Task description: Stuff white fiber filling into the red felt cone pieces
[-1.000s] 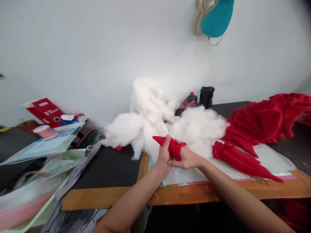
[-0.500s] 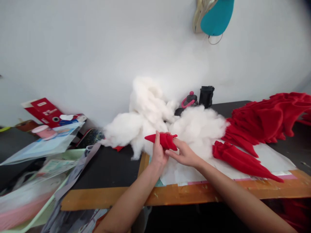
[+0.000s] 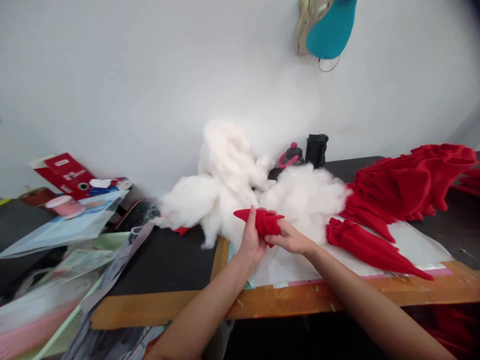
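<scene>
My left hand (image 3: 251, 237) grips a small red fabric cone (image 3: 264, 221) around its middle, with the pointed tip sticking out to the left. My right hand (image 3: 290, 240) holds the cone's wide end between thumb and fingers. Behind both hands rises a heap of white polyester stuffing (image 3: 305, 195). To the right, a longer red fabric cone (image 3: 363, 247) lies flat on a white sheet (image 3: 397, 245). The inside of the small cone's wide end is hidden by my fingers.
A large pile of red fabric (image 3: 412, 182) lies at the right. Bottles (image 3: 317, 151) stand by the wall behind the stuffing. The dark table (image 3: 168, 265) has a wooden edge (image 3: 150, 310). Plastic bags, a red box and a pink roll lie at the left.
The small red cone has moved slightly down and to the right, and my right hand has shifted to its wide end. The view has moved a little.
</scene>
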The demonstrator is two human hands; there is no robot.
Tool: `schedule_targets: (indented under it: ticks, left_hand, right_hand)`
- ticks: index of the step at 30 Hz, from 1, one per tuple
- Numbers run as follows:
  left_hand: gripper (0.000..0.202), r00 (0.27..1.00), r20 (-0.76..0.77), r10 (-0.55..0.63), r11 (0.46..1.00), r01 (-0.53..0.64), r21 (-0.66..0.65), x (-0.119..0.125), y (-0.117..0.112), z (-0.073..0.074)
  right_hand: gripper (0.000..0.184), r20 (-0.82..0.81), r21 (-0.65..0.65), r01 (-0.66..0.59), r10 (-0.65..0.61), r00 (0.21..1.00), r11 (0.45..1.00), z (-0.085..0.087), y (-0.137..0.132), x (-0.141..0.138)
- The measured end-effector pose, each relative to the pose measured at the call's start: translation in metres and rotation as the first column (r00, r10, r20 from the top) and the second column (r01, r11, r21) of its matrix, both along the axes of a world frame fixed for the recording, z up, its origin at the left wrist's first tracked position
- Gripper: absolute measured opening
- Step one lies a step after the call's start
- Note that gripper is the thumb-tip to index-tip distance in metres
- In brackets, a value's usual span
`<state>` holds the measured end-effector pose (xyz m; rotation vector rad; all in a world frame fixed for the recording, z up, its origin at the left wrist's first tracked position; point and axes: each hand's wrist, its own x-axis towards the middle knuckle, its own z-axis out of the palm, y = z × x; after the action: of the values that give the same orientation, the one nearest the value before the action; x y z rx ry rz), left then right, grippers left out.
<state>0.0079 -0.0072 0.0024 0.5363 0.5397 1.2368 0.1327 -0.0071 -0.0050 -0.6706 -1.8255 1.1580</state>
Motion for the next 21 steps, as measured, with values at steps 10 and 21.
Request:
schedule_targets:
  ticks: [10, 21]
  left_hand:
    - [0.042, 0.999, 0.048, 0.018, 1.000, -0.018, 0.005, -0.003, 0.003, 0.002]
    - [0.045, 0.996, -0.087, -0.006, 0.972, 0.026, 0.235, 0.010, -0.010, -0.002]
  right_hand:
    - [0.020, 0.017, 0.369, 0.320, -0.351, 0.936, 0.872, -0.009, 0.003, -0.012]
    - [0.021, -0.117, 0.394, 0.553, -0.557, 0.822, 0.734, 0.002, -0.006, -0.016]
